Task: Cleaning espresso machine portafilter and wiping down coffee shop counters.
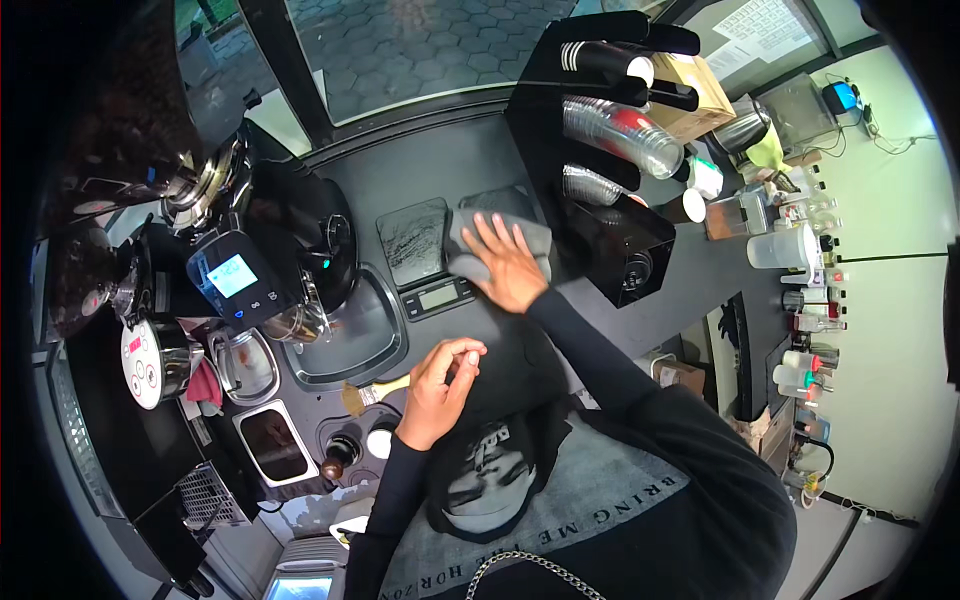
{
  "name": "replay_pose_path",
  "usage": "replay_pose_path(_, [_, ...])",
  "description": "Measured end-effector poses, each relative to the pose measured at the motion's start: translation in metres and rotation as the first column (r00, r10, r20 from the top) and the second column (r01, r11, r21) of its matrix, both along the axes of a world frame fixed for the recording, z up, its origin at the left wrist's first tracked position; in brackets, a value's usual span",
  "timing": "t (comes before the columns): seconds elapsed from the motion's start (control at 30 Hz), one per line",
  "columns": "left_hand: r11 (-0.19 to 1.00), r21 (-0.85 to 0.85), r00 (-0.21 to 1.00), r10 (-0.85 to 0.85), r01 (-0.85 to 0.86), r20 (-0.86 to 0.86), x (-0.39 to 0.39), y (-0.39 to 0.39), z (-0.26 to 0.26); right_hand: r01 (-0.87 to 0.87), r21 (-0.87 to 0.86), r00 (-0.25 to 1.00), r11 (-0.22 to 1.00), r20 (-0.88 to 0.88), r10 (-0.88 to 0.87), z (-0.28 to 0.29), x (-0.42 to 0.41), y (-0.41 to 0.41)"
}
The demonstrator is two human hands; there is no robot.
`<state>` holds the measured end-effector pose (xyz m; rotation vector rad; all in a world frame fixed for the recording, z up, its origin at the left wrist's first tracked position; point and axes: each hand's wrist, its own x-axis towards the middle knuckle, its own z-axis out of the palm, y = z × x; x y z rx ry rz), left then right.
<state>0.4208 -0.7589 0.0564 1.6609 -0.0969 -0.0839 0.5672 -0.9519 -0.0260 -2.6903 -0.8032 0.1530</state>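
Note:
My right hand [510, 259] lies flat, fingers spread, on a folded grey cloth [536, 240] on the dark counter. A dark pad with a wet-looking surface [495, 199] is partly covered by the cloth. Just left of it sits a black digital scale [437, 298], its square top [412, 240] streaked and wet-looking. My left hand [442, 390] hovers nearer my body, its fingers loosely curled with nothing visible in them. Beside it is a flat brush [371, 395], whose handle end is hidden behind that hand.
A black coffee grinder [292, 217] with a lit display stands left, by a dark tray [345, 360]. Nearer me are a wooden-handled tamper [339, 455] and a white-rimmed container [276, 442]. At right, a black rack [536, 112] holds clear plastic cups [622, 135]; bottles [817, 322] line the wall.

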Motion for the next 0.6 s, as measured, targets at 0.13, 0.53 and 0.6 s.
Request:
replay_pose_path(0.13, [0.999, -0.039, 0.999, 0.028, -0.029, -0.03, -0.002, -0.01, -0.002, 0.219, -0.094, 0.973, 0.971, 0.09, -0.211, -0.006, 0.006, -0.027])
replay_pose_path(0.53, [0.988, -0.028, 0.985, 0.152, -0.155, -0.08, -0.027, -0.006, -0.008, -0.2, -0.24, 0.956, 0.95, -0.259, 0.136, 0.017, -0.135, -0.083])
replay_pose_path(0.6, [0.98, -0.027, 0.975, 0.191, -0.195, -0.11, -0.03, -0.006, -0.012, -0.162, -0.265, 0.954, 0.95, -0.289, 0.082, 0.009, -0.142, -0.102])
